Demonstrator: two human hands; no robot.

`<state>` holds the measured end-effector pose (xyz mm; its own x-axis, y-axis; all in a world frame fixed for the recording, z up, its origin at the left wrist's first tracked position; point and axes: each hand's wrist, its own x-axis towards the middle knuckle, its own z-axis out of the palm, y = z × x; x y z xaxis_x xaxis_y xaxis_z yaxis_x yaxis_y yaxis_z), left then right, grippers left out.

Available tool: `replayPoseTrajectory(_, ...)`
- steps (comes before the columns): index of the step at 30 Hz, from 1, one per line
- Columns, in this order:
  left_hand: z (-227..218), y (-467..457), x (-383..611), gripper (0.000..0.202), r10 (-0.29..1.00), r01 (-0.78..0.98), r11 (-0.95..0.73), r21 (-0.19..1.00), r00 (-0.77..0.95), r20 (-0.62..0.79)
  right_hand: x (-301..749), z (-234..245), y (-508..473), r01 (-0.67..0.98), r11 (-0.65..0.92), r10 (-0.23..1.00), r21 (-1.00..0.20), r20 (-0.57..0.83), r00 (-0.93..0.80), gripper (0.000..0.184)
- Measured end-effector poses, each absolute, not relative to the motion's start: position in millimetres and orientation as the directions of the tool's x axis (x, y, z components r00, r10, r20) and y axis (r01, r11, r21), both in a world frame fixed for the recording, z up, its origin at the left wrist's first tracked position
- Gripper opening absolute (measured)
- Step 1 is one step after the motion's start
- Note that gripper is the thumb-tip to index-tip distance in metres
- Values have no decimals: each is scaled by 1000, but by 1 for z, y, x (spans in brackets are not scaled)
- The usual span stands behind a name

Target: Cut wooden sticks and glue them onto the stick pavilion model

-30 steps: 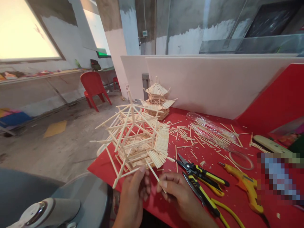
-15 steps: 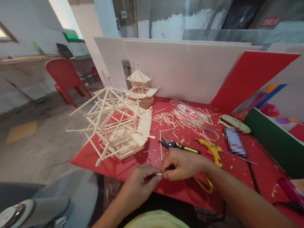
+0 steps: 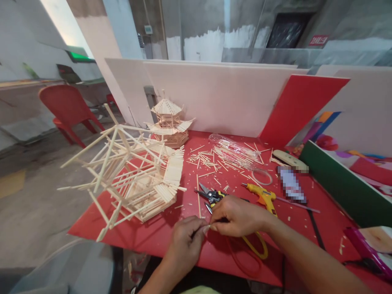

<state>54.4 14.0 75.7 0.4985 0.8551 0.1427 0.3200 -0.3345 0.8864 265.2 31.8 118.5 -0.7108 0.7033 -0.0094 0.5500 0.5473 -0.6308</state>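
My left hand (image 3: 186, 241) and my right hand (image 3: 237, 215) meet over the front of the red table (image 3: 159, 237), fingertips pinched together on a short pale wooden stick (image 3: 207, 228). Both hands are closed. To the left lies a large unfinished stick model (image 3: 131, 175), tilted on its side. A smaller finished pagoda model (image 3: 168, 122) stands behind it by the white board. Pliers (image 3: 210, 195) with yellow-black handles lie just beyond my right hand, partly hidden by it.
A yellow glue gun (image 3: 262, 195), a tape ring (image 3: 261, 176), a clear bag of sticks (image 3: 234, 150) and several loose sticks (image 3: 205, 157) lie on the table. White board (image 3: 214, 98) and red board (image 3: 297, 108) stand behind. A red chair (image 3: 65, 108) is on the left.
My hands left the big stick model and came together to the right, by the pliers, pinching a short stick. The view swung right; the model now lies further left.
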Motion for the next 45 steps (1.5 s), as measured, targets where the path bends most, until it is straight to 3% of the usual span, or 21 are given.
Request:
replayPoseTrajectory(2, 72, 19, 56, 30, 912, 275, -243, 930, 391, 123, 272, 118, 30, 624, 488, 793, -611, 13, -609, 33)
replayPoseTrajectory(5, 68, 28, 57, 28, 978, 152, -8, 988, 205, -24, 281, 105, 21, 856, 240, 965, -459, 19, -260, 45)
replayPoseTrajectory(7, 64, 33, 59, 28, 983, 55, 131, 990, 121, -137, 284, 91, 14, 945, 52, 997, -322, -39, -68, 81)
replayPoseTrajectory(9, 61, 36, 63, 30, 970, -51, 235, 971, 69, -232, 283, 77, 8, 963, -24, 992, -270, -128, -12, 103)
replayPoseTrajectory(15, 59, 42, 80, 38, 921, -348, 378, 858, 49, -386, 287, 69, 9, 919, -127, 977, -374, -209, 50, 93)
replayPoseTrajectory(18, 62, 46, 83, 41, 916, -400, 386, 831, 56, -398, 300, 70, 5, 727, -242, 964, -642, -246, 104, 87)
replayPoseTrajectory(20, 65, 48, 85, 43, 915, -418, 388, 821, 70, -397, 306, 71, -3, 384, -301, 948, -873, -319, 19, 72)
replayPoseTrajectory(22, 68, 50, 88, 44, 917, -432, 387, 814, 89, -389, 308, 74, -15, -6, -344, 930, -939, -340, -136, 54)
replayPoseTrajectory(24, 71, 50, 92, 44, 923, -436, 377, 818, 100, -372, 305, 79, -25, -178, -389, 911, -904, -347, -224, 47)
replayPoseTrajectory(26, 75, 50, 96, 45, 928, -421, 366, 830, 100, -358, 299, 86, -31, -65, -400, 898, -914, -376, -228, 50)
replayPoseTrajectory(28, 77, 49, 100, 45, 933, -408, 356, 841, 99, -347, 294, 92, -32, 215, -305, 929, -928, -340, -146, 65)
replayPoseTrajectory(30, 79, 47, 103, 43, 939, -402, 341, 850, 97, -331, 291, 93, -30, 480, -200, 965, -854, -256, -53, 80)
replayPoseTrajectory(32, 80, 46, 106, 42, 945, -398, 325, 858, 96, -313, 290, 89, -29, 634, -195, 971, -749, -237, 19, 89)
replayPoseTrajectory(36, 76, 42, 110, 42, 954, -338, 297, 893, 131, -268, 287, 81, -28, 737, -198, 959, -646, -284, 10, 95)
replayPoseTrajectory(45, 78, 37, 105, 41, 980, -164, 169, 972, 136, -148, 278, 91, -23, 740, -101, 978, -664, -203, -48, 90)
